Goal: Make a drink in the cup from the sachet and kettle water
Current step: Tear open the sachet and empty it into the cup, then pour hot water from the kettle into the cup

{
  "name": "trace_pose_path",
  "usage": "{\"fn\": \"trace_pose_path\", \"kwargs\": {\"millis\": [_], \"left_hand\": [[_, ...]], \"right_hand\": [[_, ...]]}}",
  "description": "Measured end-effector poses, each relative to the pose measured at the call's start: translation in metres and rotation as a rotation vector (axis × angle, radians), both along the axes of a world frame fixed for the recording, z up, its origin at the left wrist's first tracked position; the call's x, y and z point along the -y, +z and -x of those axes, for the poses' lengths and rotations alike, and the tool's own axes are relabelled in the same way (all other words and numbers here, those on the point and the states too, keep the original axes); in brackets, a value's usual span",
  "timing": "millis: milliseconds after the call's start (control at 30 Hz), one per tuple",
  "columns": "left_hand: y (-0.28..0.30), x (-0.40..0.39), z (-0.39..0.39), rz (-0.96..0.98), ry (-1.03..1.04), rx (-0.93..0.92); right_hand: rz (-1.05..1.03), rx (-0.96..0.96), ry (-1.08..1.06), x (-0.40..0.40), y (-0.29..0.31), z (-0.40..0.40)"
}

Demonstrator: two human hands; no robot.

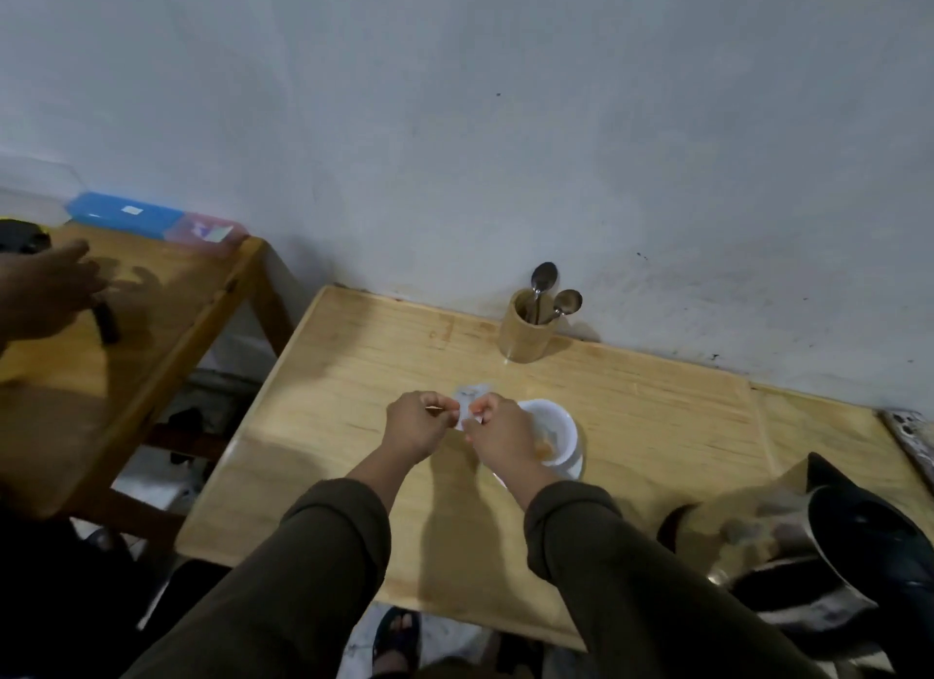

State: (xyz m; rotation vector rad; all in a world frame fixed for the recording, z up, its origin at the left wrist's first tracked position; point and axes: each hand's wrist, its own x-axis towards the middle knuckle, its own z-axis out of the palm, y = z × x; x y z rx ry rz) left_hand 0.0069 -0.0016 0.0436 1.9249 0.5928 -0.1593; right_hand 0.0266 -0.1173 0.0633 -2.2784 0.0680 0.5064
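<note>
Over the middle of the wooden table (354, 375), my left hand (417, 428) and my right hand (498, 438) both pinch a small pale sachet (467, 400) between thumb and fingers. The sachet is held upright just left of a white cup (556, 438), which stands on the table partly behind my right hand. Something pale orange lies inside the cup. A steel kettle (829, 557) with a black lid and spout stands at the table's right front corner.
A wooden holder (523, 332) with two metal spoons stands against the wall behind the cup. To the left is a second wooden table (167, 294) with blue and pink boxes (151, 218), a dark object and another person's hand (43, 294). A sandalled foot (399, 633) shows below the table edge.
</note>
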Motion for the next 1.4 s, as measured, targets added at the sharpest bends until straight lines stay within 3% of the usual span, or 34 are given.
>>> {"fn": "trace_pose_path", "kwargs": {"millis": [133, 267, 533, 800, 1033, 1200, 1400], "left_hand": [[-0.022, -0.014, 0.012, -0.151, -0.146, -0.079], [-0.038, -0.019, 0.017, -0.166, -0.287, -0.127], [-0.051, -0.016, 0.012, -0.305, -0.420, -0.162], [-0.044, 0.008, 0.019, -0.276, -0.286, -0.108], [-0.026, 0.078, 0.045, -0.138, 0.084, -0.083], [-0.030, 0.130, 0.063, -0.070, 0.224, -0.104], [-0.034, 0.161, 0.066, -0.220, -0.027, -0.151]], "right_hand": [[0.171, -0.053, 0.086, -0.018, -0.019, 0.010], [0.366, -0.013, 0.293, -0.024, -0.023, 0.015], [0.494, 0.081, 0.292, -0.026, -0.031, 0.024], [0.321, 0.184, 0.106, -0.003, 0.001, 0.027], [0.207, 0.499, -0.028, 0.074, 0.049, 0.048], [0.186, 0.749, -0.129, 0.159, 0.076, 0.074], [0.341, 0.875, -0.193, 0.242, 0.084, 0.112]]}}
